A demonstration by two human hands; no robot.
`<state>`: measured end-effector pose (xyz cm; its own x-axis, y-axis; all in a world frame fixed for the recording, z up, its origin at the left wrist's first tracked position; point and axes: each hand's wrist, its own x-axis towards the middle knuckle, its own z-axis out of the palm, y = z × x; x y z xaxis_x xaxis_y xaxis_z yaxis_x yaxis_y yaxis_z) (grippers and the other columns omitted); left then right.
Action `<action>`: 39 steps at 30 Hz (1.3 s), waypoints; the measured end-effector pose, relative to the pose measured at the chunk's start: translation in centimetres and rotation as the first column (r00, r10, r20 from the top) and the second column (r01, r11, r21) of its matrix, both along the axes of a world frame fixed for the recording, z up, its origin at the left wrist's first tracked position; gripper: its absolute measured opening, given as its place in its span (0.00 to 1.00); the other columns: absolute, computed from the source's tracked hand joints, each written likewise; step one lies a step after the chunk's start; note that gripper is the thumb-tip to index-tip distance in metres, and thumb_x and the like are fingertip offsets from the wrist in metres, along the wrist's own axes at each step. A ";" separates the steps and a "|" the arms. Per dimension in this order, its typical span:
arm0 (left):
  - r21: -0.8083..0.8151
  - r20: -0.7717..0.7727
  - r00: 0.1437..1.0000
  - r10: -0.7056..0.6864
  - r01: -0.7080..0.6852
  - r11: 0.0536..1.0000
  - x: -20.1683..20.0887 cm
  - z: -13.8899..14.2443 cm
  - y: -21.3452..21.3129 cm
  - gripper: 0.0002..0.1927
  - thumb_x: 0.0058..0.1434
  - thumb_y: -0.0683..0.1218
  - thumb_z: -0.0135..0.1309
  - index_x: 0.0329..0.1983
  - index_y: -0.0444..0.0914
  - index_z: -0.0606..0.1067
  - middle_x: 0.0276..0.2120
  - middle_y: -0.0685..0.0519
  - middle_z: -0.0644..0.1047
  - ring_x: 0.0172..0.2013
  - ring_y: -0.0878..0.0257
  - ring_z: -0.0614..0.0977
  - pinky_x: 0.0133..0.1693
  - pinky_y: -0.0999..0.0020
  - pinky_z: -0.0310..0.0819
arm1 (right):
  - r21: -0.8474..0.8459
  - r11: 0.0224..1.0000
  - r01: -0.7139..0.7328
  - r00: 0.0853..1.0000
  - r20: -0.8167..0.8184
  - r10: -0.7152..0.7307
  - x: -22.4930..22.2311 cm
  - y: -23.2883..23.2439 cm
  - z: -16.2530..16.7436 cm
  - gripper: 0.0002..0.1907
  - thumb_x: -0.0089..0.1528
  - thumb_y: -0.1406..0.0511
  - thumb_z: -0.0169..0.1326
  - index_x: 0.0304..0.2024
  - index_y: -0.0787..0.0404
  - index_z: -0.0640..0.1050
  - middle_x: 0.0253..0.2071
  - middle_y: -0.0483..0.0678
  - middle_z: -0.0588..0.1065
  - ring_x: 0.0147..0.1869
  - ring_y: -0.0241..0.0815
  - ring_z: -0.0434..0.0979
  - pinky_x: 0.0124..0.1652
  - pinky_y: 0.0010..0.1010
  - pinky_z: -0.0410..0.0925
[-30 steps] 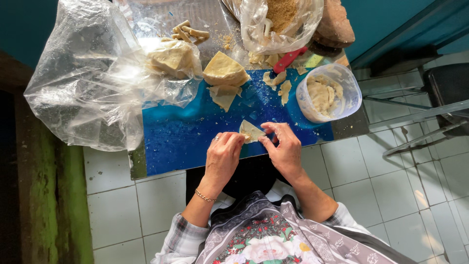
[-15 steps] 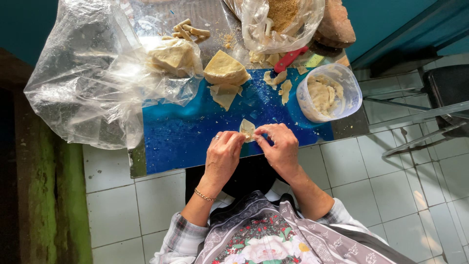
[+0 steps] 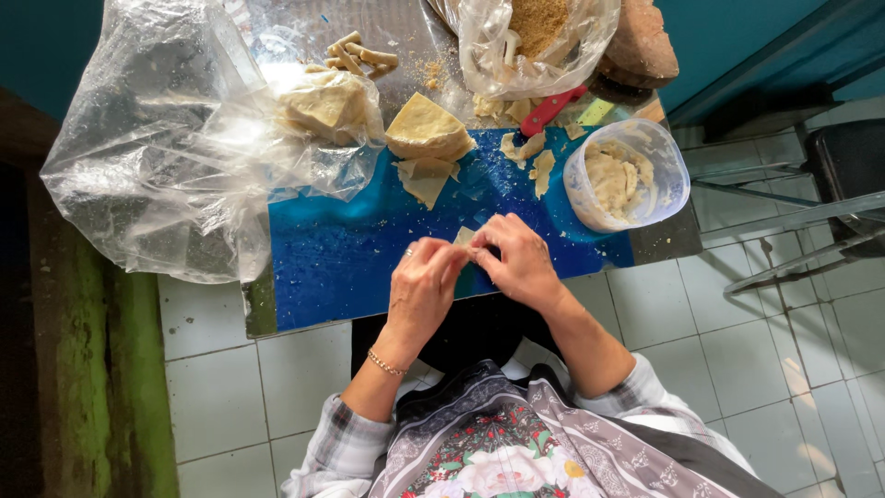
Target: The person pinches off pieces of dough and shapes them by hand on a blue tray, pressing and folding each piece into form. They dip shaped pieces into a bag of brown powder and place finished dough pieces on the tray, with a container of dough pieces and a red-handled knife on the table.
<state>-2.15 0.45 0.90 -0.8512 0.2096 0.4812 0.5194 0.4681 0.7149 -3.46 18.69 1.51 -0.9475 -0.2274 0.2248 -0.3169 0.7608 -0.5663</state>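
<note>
Small dough piece (image 3: 464,236) sits pinched betw. L hand (image 3: 422,286) & R hand (image 3: 518,260), both closed on it, equally near, over blue board (image 3: 341,258).

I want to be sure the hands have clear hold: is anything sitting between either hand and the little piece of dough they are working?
Nothing visible does. The left hand and right hand both pinch the dough piece directly, above the blue board. The nearest other things, the dough scraps and tub, lie farther up the board.
</note>
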 end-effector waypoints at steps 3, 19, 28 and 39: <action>-0.067 -0.038 0.999 0.009 -0.012 0.998 0.0 -0.2 0.0 0.04 0.61 0.40 0.59 0.39 0.39 0.79 0.34 0.51 0.75 0.36 0.52 0.78 0.39 0.59 0.73 | -0.064 0.995 0.079 0.964 0.258 -0.060 -0.8 0.2 0.5 0.07 0.57 0.65 0.65 0.32 0.58 0.79 0.33 0.47 0.75 0.39 0.46 0.77 0.37 0.35 0.69; -0.105 -0.051 0.999 0.011 -0.016 0.994 -0.5 -0.7 0.7 0.02 0.62 0.40 0.58 0.37 0.40 0.77 0.35 0.51 0.76 0.37 0.51 0.78 0.39 0.58 0.75 | 0.027 0.997 0.066 0.994 -0.084 -0.064 -0.2 0.3 -0.2 0.02 0.59 0.66 0.64 0.33 0.55 0.82 0.36 0.43 0.77 0.43 0.46 0.75 0.42 0.36 0.69; -0.195 0.057 0.996 0.067 -0.054 0.979 -2.1 -0.3 1.0 0.03 0.62 0.43 0.58 0.33 0.40 0.76 0.34 0.50 0.74 0.38 0.50 0.78 0.35 0.56 0.74 | 0.142 0.990 0.000 0.928 -0.369 0.053 1.2 0.0 -0.3 0.08 0.58 0.64 0.64 0.40 0.53 0.82 0.38 0.40 0.77 0.43 0.44 0.75 0.40 0.38 0.62; -0.186 0.032 0.996 0.082 -0.075 0.980 -2.3 -0.9 1.0 0.02 0.61 0.41 0.58 0.34 0.41 0.76 0.34 0.51 0.73 0.39 0.51 0.79 0.37 0.58 0.74 | 0.092 0.996 0.004 0.925 -0.378 0.032 0.5 0.4 -0.1 0.12 0.58 0.63 0.64 0.44 0.57 0.82 0.44 0.42 0.78 0.47 0.44 0.74 0.46 0.39 0.62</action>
<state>-4.50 1.43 -0.05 -0.8858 0.2235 0.4067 0.4494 0.6317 0.6317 -3.00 19.13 1.41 -0.7920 -0.2757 0.5447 -0.5054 0.7965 -0.3318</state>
